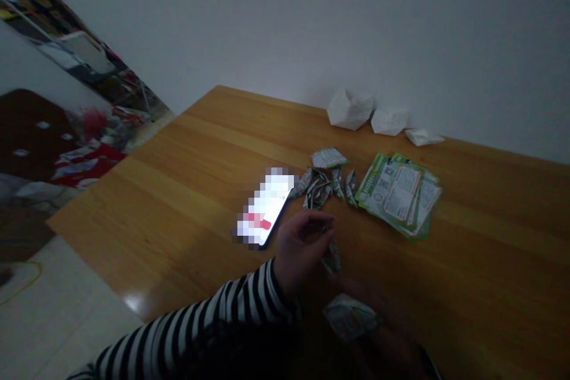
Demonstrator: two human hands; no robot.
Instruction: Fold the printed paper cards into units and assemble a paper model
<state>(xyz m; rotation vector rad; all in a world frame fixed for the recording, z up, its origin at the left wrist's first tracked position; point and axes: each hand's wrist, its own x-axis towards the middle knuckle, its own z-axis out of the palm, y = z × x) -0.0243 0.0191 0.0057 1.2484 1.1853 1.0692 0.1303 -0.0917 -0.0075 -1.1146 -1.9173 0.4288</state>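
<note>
Your left hand (303, 252) pinches a small folded paper (331, 257) between thumb and fingers, towards the near edge of the wooden table (178, 190); your right hand (394, 332), in shadow, holds a wider folded paper (351, 316). A leaflet stack (401, 197) lies beyond; white paper forms (350, 110) line the far edge.

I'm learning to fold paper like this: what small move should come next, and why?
Perhaps the left hand should bring its small, folded, green-and-white paper piece toward the wider, pale, printed folded paper in the right hand: both hands are occupied, and a gap shows between the papers.
</note>
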